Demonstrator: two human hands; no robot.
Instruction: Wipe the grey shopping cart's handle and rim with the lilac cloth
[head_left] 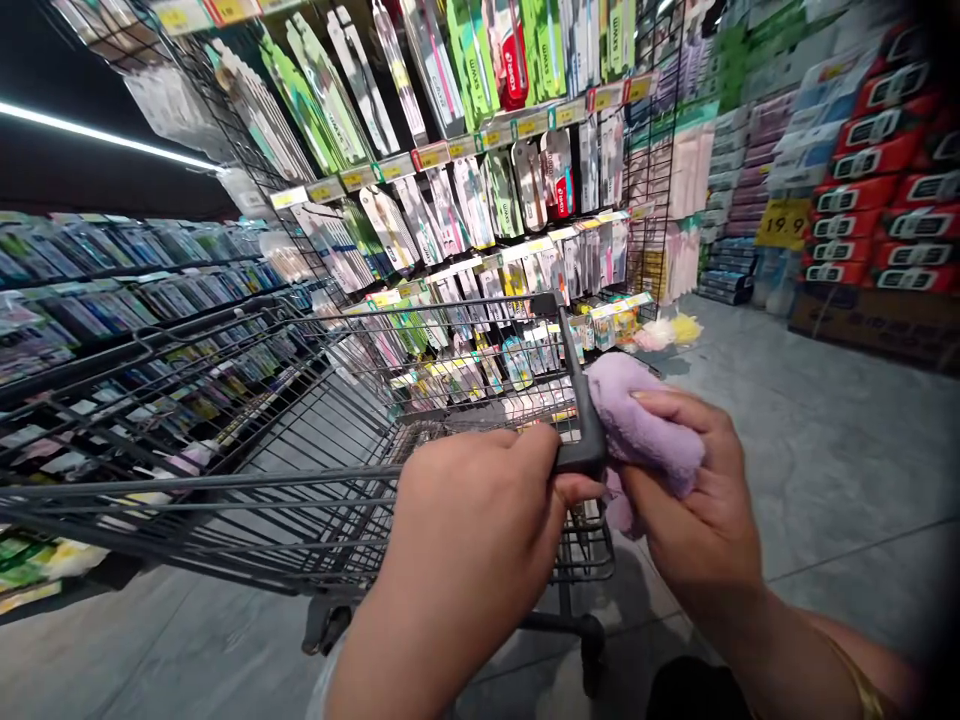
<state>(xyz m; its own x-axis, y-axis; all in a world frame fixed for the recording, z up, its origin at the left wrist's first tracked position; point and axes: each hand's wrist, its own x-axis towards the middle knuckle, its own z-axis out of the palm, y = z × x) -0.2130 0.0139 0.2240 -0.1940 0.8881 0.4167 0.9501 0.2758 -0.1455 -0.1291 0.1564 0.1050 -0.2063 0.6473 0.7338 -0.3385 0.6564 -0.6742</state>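
Observation:
My left hand (pixel 469 510) is closed round the dark handle (pixel 589 440) of a wire shopping cart (pixel 210 485), close to the handle's corner. A crumpled light purple cloth (pixel 656 440) is in my right hand (pixel 720 510), thumb on top and fingers wrapped round it. The cloth presses against the outer side of the handle's corner, and a fold of it hangs below. Most of the left fingers are hidden behind the hand and handle. The cart stands at an angle, its basket stretching off to the left.
Ahead stands a wire rack (pixel 525 120) hung with packaged toothbrushes. More packets fill the shelves (pixel 150 260) on the left. At right are stacked red packs (pixel 862 200) and a yellow price sign (pixel 784 225). Grey tiled floor (pixel 847 440) lies beside the cart.

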